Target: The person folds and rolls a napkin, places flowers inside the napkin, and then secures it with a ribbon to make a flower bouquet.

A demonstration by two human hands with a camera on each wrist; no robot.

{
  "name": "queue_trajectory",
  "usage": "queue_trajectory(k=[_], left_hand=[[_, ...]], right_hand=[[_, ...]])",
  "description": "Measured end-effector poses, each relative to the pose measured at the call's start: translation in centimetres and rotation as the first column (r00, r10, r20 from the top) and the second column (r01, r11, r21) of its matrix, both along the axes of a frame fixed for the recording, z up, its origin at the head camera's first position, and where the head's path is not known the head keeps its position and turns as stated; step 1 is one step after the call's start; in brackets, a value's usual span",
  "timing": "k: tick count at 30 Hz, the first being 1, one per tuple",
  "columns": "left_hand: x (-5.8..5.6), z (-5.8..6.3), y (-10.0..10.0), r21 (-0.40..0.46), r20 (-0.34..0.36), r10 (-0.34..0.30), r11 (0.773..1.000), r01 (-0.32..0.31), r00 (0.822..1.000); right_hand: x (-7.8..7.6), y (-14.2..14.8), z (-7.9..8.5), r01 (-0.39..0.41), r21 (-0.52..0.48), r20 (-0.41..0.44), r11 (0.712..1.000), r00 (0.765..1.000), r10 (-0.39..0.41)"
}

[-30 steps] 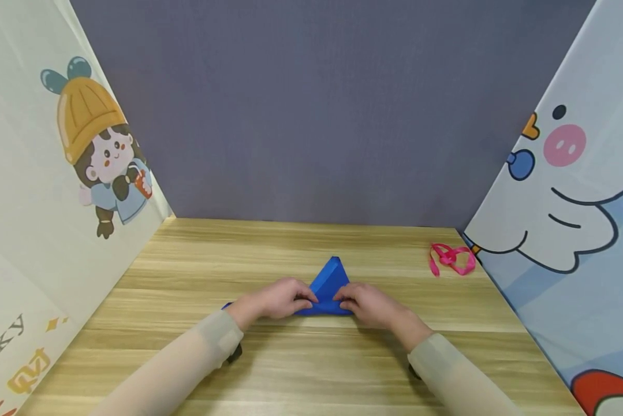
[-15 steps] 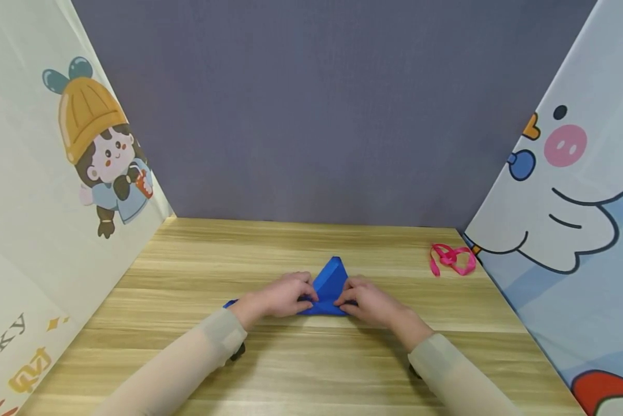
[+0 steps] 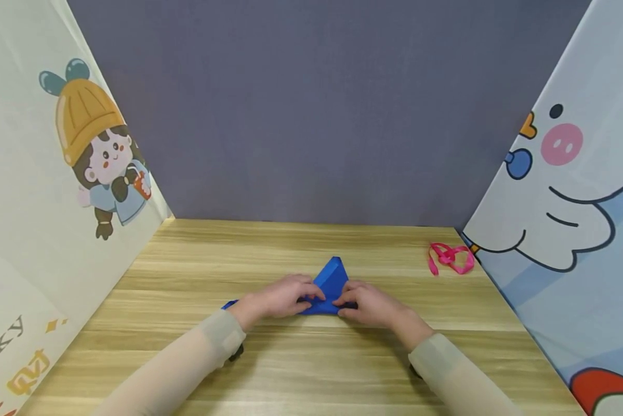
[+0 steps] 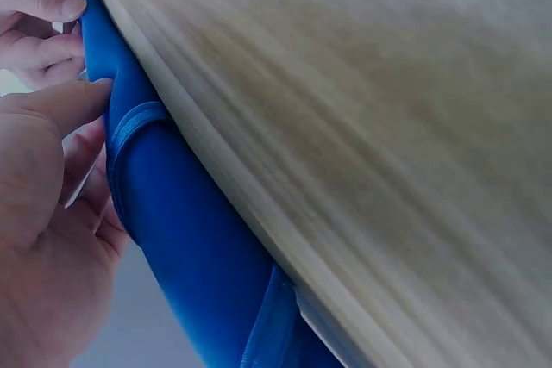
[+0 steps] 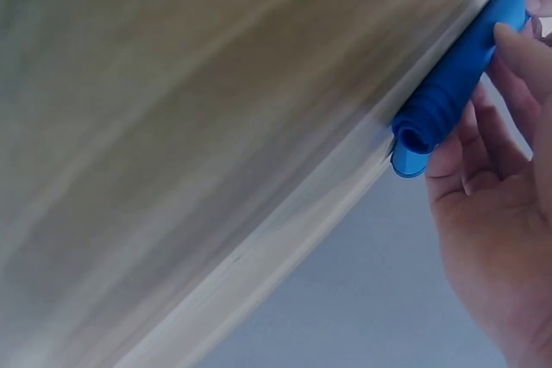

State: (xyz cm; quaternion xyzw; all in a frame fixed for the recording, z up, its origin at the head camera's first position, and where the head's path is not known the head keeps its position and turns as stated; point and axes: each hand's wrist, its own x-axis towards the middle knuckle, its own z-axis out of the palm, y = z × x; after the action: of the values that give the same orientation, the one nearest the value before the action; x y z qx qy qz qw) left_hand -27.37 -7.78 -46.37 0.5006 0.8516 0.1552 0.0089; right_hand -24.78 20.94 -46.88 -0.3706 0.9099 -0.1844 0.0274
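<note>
A blue cloth (image 3: 332, 283) lies on the table, its near edge rolled into a tube and a flat triangular point reaching away behind it. My left hand (image 3: 285, 296) pinches the roll left of its middle, thumb in front and fingers behind. Close by on the right, my right hand (image 3: 370, 303) grips the same roll between thumb and fingers. In the left wrist view the blue roll (image 4: 198, 221) shows hemmed, overlapping layers. The right wrist view shows the spiral open end of the rolled cloth (image 5: 440, 105) beside my fingers. Both hands hide parts of the roll.
A pink ribbon (image 3: 448, 257) lies loosely looped at the back right of the wood-grain table (image 3: 311, 370). A grey panel (image 3: 311, 115) stands behind the table, with printed cartoon panels on the left (image 3: 25, 173) and right (image 3: 592, 231).
The left fingers have shifted slightly right along the blue roll, narrowing the gap between the hands. The right fingers have moved only a little, and the ribbon lies as before.
</note>
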Motion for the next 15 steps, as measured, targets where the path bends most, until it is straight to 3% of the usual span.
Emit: queue_trajectory(k=[9,15], left_hand=[[0.05,0.46,0.29,-0.054,0.028,0.033,0.998,-0.031,0.999],[-0.01,0.45,0.33,-0.061,0.078,0.037,0.998,-0.032,0.996]], right_hand=[[-0.12,-0.01,0.12,0.034,0.027,0.066,0.999,0.997,-0.036],[-0.32,0.09,0.24,0.009,0.003,0.074,1.0,0.997,-0.01]])
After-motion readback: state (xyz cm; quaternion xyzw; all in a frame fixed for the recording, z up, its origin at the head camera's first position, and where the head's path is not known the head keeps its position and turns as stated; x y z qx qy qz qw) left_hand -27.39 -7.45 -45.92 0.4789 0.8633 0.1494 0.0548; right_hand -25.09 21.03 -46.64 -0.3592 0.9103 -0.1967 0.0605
